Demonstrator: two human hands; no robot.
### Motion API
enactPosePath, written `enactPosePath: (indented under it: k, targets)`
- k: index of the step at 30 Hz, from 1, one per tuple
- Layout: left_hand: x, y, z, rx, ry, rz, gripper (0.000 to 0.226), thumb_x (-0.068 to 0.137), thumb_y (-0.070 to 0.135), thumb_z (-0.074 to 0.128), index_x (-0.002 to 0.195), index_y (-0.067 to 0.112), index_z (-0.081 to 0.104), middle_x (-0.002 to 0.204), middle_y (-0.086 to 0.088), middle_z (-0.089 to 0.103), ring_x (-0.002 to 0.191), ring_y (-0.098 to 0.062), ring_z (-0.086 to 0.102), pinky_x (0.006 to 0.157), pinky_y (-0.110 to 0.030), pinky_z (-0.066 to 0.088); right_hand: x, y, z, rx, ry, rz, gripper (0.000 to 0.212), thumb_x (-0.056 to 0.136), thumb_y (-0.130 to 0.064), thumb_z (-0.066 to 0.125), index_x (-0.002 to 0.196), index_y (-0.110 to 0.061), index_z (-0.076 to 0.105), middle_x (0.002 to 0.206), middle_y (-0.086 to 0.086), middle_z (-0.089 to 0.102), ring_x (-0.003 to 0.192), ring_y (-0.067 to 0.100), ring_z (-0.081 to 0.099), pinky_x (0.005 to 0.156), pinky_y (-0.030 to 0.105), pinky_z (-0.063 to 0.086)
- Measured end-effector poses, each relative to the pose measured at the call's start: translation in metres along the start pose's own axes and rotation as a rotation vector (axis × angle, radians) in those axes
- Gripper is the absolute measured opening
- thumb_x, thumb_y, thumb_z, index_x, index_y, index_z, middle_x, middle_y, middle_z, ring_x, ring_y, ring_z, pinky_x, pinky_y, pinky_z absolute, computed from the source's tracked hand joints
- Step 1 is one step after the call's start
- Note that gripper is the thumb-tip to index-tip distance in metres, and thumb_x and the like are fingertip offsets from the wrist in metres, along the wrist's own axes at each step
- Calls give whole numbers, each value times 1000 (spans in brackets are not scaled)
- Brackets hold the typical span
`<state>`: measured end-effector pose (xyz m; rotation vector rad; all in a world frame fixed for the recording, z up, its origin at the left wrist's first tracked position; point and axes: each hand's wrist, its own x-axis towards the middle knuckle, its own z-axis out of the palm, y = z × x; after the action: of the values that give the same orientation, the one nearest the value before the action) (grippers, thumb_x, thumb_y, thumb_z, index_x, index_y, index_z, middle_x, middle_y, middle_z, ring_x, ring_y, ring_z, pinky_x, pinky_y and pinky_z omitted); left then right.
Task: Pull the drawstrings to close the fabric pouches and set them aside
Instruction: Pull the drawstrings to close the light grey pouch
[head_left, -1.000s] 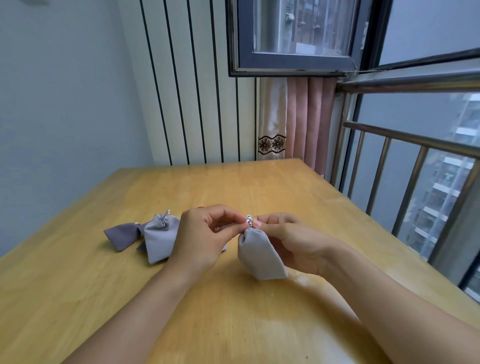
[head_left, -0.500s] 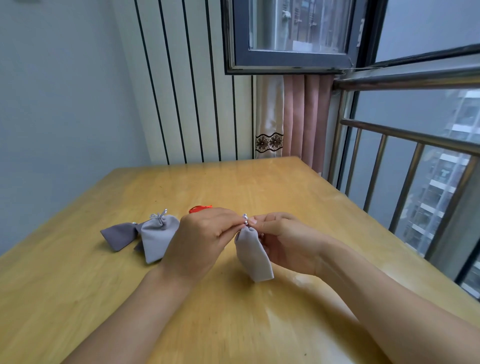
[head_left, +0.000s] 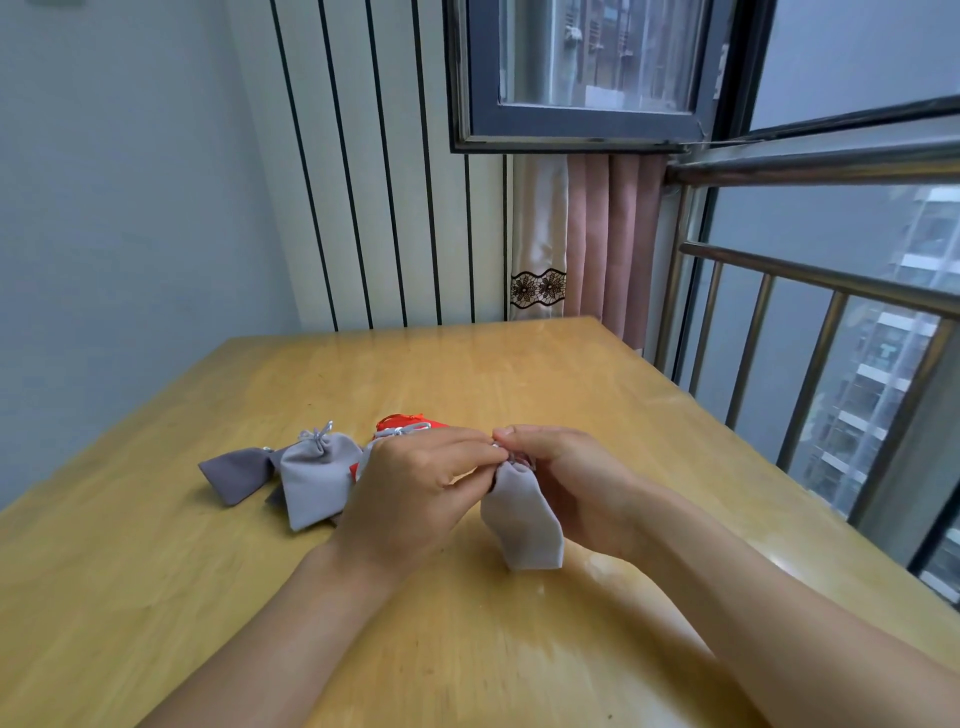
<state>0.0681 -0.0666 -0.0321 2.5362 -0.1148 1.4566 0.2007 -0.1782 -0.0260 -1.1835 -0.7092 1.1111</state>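
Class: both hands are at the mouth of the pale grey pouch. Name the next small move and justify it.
Probably draw the strings apart: the left hand and right hand pinch at the gathered mouth of the pale grey pouch, which is not yet beside the closed pouches at left.

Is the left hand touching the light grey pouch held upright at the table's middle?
Touching. The head view shows the left hand pinching the gathered top of the light grey pouch, meeting the right hand there.

The bench (head_left: 519, 374) is pale varnished wood, smooth with a soft sheen. The grey pouches (head_left: 524, 519) look like matt, velvety cloth, with shinier silvery cords (head_left: 318, 434); a red pouch (head_left: 410, 420) looks brighter. The railing (head_left: 810, 275) is brushed metal, the curtain (head_left: 613, 234) soft pink cloth.
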Motion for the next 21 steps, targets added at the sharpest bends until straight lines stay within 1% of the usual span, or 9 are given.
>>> enactPosePath:
  k: [3,6,7,8,10,13,17,19,21]
  targets:
    - [-1,0,2,-24,28,-134,9,81,13,69,84,17,77,83,11,74,76,0,66,70,-20,52,0,0,2,20,23,-16,25,99,-17,53,78,-10,66,76,7,56,70,19,53,69,30,44]
    - [0,1,6,-48,-6,-208,6,82,11,67,85,14,72,82,10,69,79,0,62,72,-8,44,2,1,2,40,52,-30,15,97,-18,56,91,-6,63,86,13,54,78,25,51,75,34,43]
    - [1,1,8,-57,-19,-232,6,84,12,65,85,14,69,82,10,68,81,0,61,73,-8,44,3,2,1,24,67,-41,14,96,-19,58,92,-7,63,89,13,53,81,26,50,77,35,42]
    - [1,0,9,-61,-26,-257,5,85,13,63,86,14,67,82,12,66,81,1,60,72,-9,44,3,2,1,5,84,-56,13,95,-19,59,88,-9,64,87,12,54,80,24,50,76,34,42]
    - [-1,-4,11,-74,-27,-321,5,90,13,61,89,18,63,81,15,64,79,2,60,67,-12,46,4,0,-1,-12,127,-90,16,96,-17,58,81,-14,62,78,5,56,69,16,51,66,28,42]
    - [-4,-9,13,-126,-13,-459,10,95,10,58,91,19,58,81,13,66,73,-2,65,61,-19,49,4,-4,-4,-64,172,-152,18,98,-16,58,80,-16,58,69,1,49,60,11,47,54,22,36]
    - [0,-5,15,-179,41,-552,6,98,12,55,94,16,57,81,7,66,62,0,60,57,-9,40,4,-5,-4,-186,236,-218,21,98,-18,59,78,-15,57,65,-1,48,62,12,47,54,22,38]
    - [1,-1,15,-235,44,-593,5,98,11,54,95,13,57,81,4,65,58,3,58,54,-7,40,4,-4,-3,-224,276,-257,23,99,-18,59,76,-16,59,65,-1,49,62,13,47,54,23,39]
    - [2,1,14,-262,46,-616,5,98,8,53,95,9,57,82,0,66,59,4,58,51,-6,40,4,-2,-2,-244,291,-281,24,99,-18,58,75,-16,60,66,0,49,63,13,46,55,24,39]
